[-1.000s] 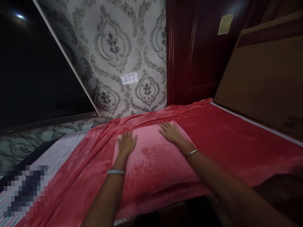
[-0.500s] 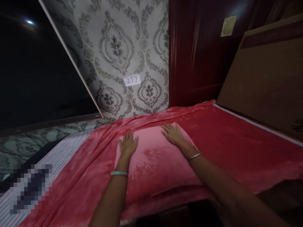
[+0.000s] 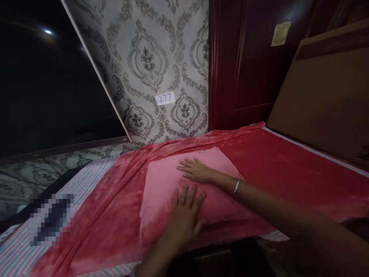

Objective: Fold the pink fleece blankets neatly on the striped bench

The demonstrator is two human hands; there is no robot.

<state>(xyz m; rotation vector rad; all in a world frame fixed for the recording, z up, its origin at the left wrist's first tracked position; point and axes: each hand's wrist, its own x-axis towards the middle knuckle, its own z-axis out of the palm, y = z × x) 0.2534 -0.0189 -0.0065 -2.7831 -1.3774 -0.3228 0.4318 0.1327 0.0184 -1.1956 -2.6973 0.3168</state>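
A pink plush piece of cloth [image 3: 161, 181], roughly square and folded or laid flat, lies on a larger red plush blanket [image 3: 276, 173]. My right hand [image 3: 194, 169] rests on its upper middle, fingers spread and pointing left. Closer to me, my left hand [image 3: 186, 213] lies over the cloth's lower middle with its fingers apart. Neither hand grips anything. Darker, brushed-looking patches show on the pink surface around the hands. A silver bangle [image 3: 236, 186] circles my right wrist.
A striped sheet [image 3: 92, 181] shows under the blanket at the left. A large dark screen [image 3: 57, 84] stands behind on the left. Beyond are patterned wallpaper [image 3: 148, 61] with a paper label [image 3: 165, 98], a dark red door [image 3: 245, 69] and a cardboard box [image 3: 325, 96] at the right.
My left hand has moved from the cloth's upper left corner down and right toward me. My right hand has slid left from the upper right edge to the middle.
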